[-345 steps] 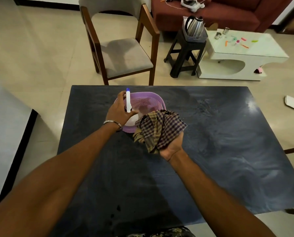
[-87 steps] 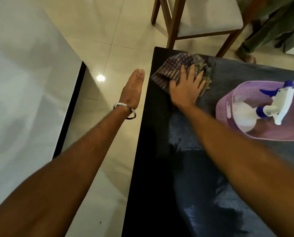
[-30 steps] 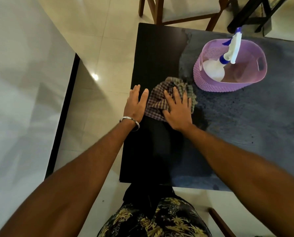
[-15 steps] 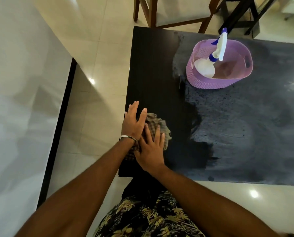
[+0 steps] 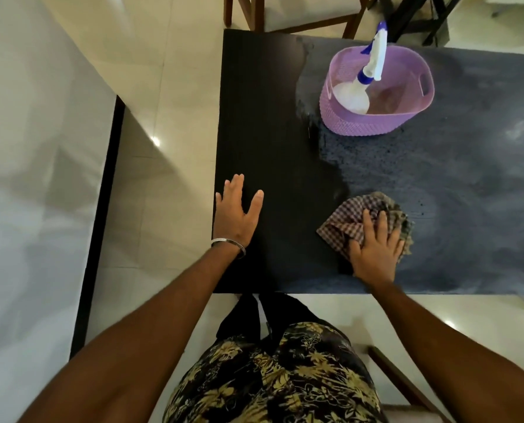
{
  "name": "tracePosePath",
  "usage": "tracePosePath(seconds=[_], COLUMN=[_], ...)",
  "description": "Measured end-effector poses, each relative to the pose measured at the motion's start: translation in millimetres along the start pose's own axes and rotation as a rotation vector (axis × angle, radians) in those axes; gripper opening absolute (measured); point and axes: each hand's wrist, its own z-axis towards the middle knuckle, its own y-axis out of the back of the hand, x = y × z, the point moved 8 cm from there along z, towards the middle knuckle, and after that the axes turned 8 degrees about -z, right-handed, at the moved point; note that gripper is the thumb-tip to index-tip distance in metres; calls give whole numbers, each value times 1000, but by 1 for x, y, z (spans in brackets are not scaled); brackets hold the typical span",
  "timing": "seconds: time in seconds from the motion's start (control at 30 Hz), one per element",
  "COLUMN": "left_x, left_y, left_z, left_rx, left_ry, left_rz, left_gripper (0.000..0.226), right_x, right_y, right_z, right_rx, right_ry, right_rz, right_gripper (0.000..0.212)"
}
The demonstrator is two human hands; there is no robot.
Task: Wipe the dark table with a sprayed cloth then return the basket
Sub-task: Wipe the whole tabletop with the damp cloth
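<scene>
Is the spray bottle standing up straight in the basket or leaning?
Leaning. The spray bottle sits inside the purple basket, its base low and its nozzle tilted over the far rim.

Indoor light, moderate to dim, warm cast. Small bright glare spots on the glossy floor left of the table and near its front right corner. Table's left part reads near black; its right part shows grey, hazy sheen. Soft shadow on the floor left of the table. Wide-angle bending: the table's edges bow, forearms swell toward the bottom corners. Mild softness throughout; hands slightly blurred.
</scene>
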Motion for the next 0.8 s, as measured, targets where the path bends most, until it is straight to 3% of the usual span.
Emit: tracePosePath(seconds=[0.1, 0.3, 0.4, 0.57, 0.8], left_x=[4, 7, 5, -4, -13], left_y=[0, 1, -3, -29, -65], left_z=[-9, -32, -43, -66, -107], left_rx=[-3, 7, 17, 62, 65], left_ry=[0, 6, 9, 20, 59], left_rz=[84, 116, 106, 61, -29], left_gripper=[74, 81, 78, 69, 62], right_x=[27, 151, 168, 119, -49], right_y=[-5, -48, -57, -58, -42], right_z=[-20, -124, -139, -134, -92], right_rx=[-20, 57, 92, 49, -14], right_ry=[-39, 523, 648, 821, 517], right_rz=[20, -82, -83, -149, -97], right_gripper=[81, 75, 73, 71, 68])
